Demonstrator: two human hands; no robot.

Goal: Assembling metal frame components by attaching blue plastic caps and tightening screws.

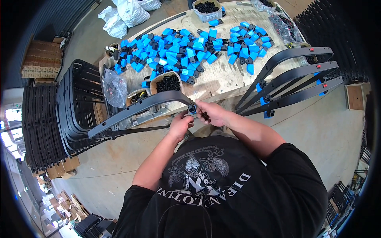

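Blk curved frame (139,104), blue fitting (193,110) on its end, ctr of view. L hand (181,126) just below; grip unclear. R hand (213,114) grip narrow, holding dark pcs (205,116). Parts box (180,82) at bench (216,82) edge, upper ctr, prob. for reach.

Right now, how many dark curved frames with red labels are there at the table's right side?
3: the farthest frame, the middle frame and the nearest frame, side by side. Each bears a red label. Others could be hidden behind.
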